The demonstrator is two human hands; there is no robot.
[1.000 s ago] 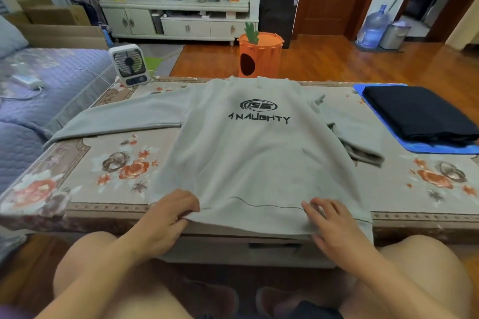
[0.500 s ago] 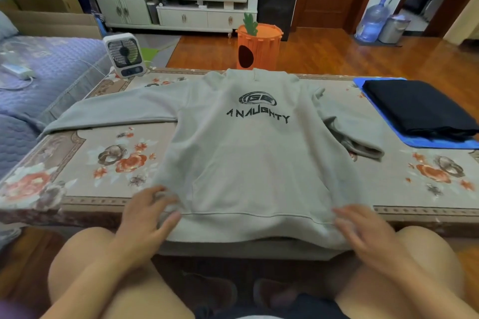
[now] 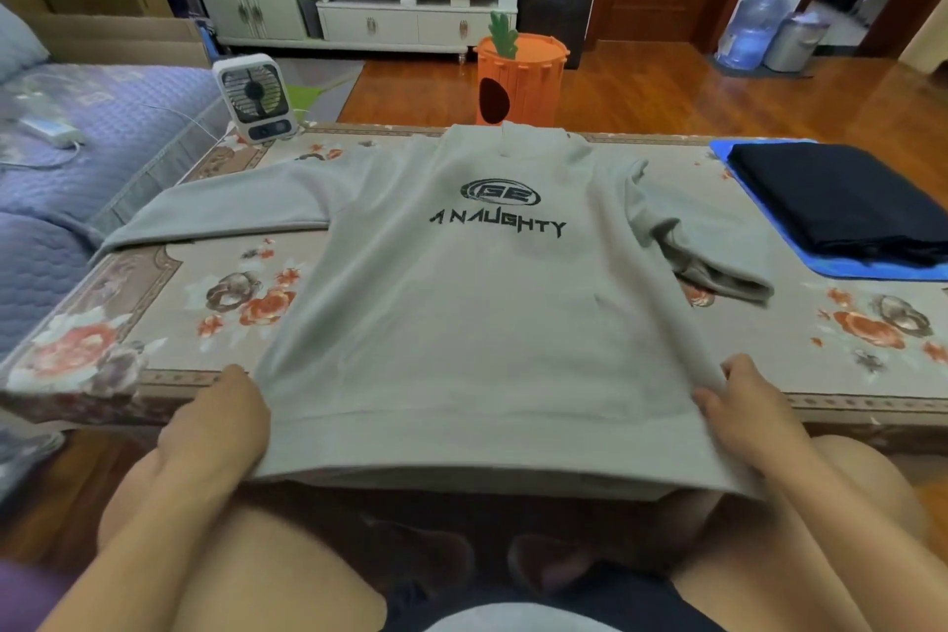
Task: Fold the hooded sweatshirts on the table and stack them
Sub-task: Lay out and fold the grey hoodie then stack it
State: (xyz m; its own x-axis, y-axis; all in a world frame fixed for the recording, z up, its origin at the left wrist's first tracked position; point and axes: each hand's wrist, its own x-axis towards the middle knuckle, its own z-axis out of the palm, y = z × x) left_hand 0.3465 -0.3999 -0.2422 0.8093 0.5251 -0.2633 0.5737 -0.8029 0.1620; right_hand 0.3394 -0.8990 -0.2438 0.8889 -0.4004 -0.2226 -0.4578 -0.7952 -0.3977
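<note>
Between your two grips, the grey printed cotton hooded sweatshirt (image 3: 477, 303) lies front-up on the floral table (image 3: 154, 323); left hand (image 3: 215, 426) and right hand (image 3: 744, 413) each clamp its hem corners.

The sweatshirt (image 3: 477, 323) is pale grey with black lettering. The table (image 3: 154, 323) cover is beige, patterned with orange and grey flowers. At far right, a black garment (image 3: 841, 200) lies on a blue mat (image 3: 872, 269).

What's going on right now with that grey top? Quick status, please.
Left hand and right hand gripping hem corners of grey printed hooded sweatshirt. Front up, unfolded, hem overhanging table edge. Folded dark garment clear at right.
</note>
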